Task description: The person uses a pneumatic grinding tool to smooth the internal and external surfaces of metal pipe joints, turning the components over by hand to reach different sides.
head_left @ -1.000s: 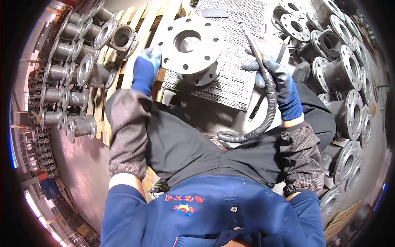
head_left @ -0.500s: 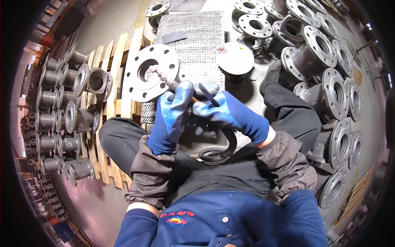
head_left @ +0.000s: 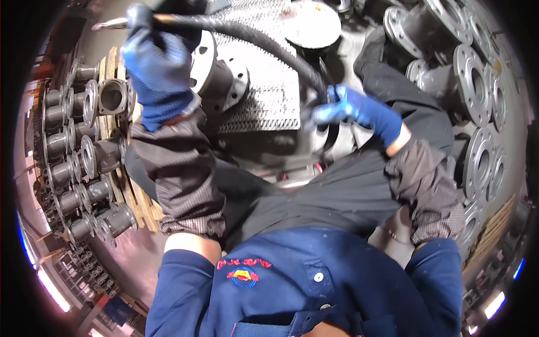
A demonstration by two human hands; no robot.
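My left hand (head_left: 154, 62), in a blue glove, is raised at the upper left. It is closed round a slim rod-like hand tool (head_left: 163, 19) with a pinkish tip (head_left: 102, 26). From the tool a thick black hose (head_left: 258, 38) arches to the right. My gloved right hand (head_left: 359, 109) has its fingers bent round the hose's far part, though they are smeared by motion. Between my arms a grey flanged pipe piece (head_left: 222, 83) rests on its side, one flange toward my left hand, on a ribbed metal plate (head_left: 269, 101).
A round pale-topped stand (head_left: 310, 23) stands beyond the plate. Grey flanged pipe pieces (head_left: 474, 84) are stacked at the right. More stand in rows (head_left: 67, 157) at the left, beside a wooden pallet (head_left: 115, 177). My legs (head_left: 404, 101) lie folded round the work.
My left hand has moved up and left with the tool, away from the flange's bore. My right hand has moved right. The flanged pipe piece has tipped onto its side, and the hose is stretched out.
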